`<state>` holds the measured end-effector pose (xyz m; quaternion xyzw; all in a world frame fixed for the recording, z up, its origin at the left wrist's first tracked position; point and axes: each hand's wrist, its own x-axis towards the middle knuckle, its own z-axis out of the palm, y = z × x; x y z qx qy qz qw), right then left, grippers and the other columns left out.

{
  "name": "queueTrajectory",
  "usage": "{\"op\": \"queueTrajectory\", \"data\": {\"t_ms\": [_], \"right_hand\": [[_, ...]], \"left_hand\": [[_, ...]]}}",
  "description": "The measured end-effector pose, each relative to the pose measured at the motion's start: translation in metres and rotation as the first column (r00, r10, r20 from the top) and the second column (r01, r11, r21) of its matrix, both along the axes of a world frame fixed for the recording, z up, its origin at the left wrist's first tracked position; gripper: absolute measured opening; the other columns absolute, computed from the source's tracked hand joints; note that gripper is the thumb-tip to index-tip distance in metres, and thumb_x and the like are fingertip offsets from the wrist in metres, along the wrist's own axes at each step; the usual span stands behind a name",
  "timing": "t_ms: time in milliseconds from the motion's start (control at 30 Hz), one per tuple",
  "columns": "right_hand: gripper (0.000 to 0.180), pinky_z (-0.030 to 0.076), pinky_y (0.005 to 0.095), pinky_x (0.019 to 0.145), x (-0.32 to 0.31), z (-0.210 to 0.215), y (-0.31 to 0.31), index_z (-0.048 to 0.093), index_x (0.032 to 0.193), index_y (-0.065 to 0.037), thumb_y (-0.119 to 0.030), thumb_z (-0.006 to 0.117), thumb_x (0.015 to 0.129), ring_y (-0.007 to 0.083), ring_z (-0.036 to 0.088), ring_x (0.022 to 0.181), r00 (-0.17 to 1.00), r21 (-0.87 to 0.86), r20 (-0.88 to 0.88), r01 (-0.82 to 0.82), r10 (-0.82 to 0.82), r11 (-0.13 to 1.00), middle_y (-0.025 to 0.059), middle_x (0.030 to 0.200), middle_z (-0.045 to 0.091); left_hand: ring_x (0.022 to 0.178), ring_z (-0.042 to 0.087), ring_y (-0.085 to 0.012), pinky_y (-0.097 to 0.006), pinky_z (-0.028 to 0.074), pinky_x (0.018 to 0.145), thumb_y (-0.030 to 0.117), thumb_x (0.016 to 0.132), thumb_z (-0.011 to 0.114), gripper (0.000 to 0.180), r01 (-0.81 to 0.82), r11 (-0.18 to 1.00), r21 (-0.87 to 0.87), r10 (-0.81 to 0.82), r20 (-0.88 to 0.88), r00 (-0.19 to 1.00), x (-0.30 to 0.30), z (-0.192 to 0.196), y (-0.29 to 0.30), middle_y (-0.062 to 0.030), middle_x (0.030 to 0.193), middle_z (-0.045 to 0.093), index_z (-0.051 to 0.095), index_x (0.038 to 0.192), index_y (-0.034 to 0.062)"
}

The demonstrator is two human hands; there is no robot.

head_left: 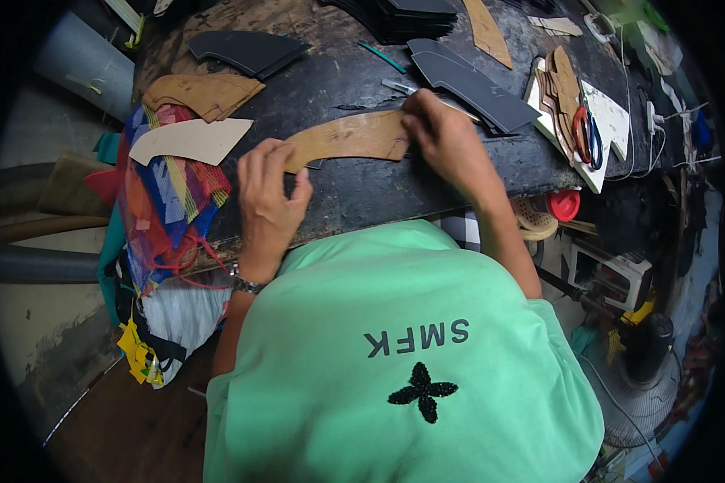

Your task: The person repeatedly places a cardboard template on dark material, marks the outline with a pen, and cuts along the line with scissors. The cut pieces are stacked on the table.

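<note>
Mint-green cloth of the person's shirt (403, 354) fills the lower view, and past it both hands work at the near edge of a dark, scarred workbench (354, 193). On the bench lies a long, curved brown cardboard pattern (348, 137), set over a dark sheet that shows only as a sliver at its lower edge. Curled on the pattern's left end, the left hand (270, 193) presses it flat, thumb tucked against the fingers. At the pattern's right end the right hand (443, 133) is pinched shut around a thin tool (399, 86), whose kind I cannot tell. To do this well, I judge, the pattern should be pinned hard so it cannot creep while the tool follows its edge. Around them sit more tan patterns (205, 92), dark cut pieces (475, 84), red-handled scissors (584, 133) on a white board, and a bright mesh bag (165, 189) at the left edge. Below the bench, a fan (640, 378) stands on the floor.
</note>
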<state>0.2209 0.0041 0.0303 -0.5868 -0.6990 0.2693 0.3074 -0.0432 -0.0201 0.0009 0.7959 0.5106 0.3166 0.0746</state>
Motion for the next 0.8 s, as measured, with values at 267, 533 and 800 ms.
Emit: {"op": "queueTrajectory", "data": {"t_ms": [267,533,800], "right_hand": [[0.018,0.052,0.0486,0.078,-0.001,-0.004,-0.003,0.059,0.103,-0.002,-0.017,0.062,0.094,0.0413,0.064,0.091,0.951,0.097,0.287,0.091,-0.116,0.991,0.0208,0.098,0.064],[0.018,0.05,0.0442,0.077,0.003,-0.007,0.002,0.056,0.1,0.0,-0.011,0.067,0.09,0.0379,0.062,0.09,0.997,0.051,0.015,0.077,-0.078,0.996,0.0175,0.096,0.06],[0.016,0.05,0.0427,0.078,-0.006,-0.009,0.006,0.057,0.1,0.0,-0.008,0.066,0.09,0.0371,0.062,0.09,0.998,0.047,-0.039,0.054,-0.052,0.997,0.0169,0.098,0.06]], "left_hand": [[0.107,0.056,-0.0346,-0.045,0.047,0.093,0.006,0.077,0.076,0.045,0.058,0.996,0.062,-0.062,0.055,0.997,-0.003,0.003,-0.003,-0.0151,0.117,0.059,0.061,0.119,0.0011],[0.107,0.058,-0.0348,-0.043,0.049,0.092,0.005,0.079,0.075,0.05,0.049,0.999,0.014,-0.05,0.077,0.996,-0.005,0.002,0.005,-0.0156,0.119,0.062,0.059,0.126,0.0023],[0.107,0.06,-0.0294,-0.038,0.051,0.092,-0.001,0.085,0.067,0.034,0.07,0.988,-0.137,-0.045,0.182,0.982,-0.027,0.0,0.009,-0.0134,0.121,0.065,0.071,0.118,0.0059]]}}
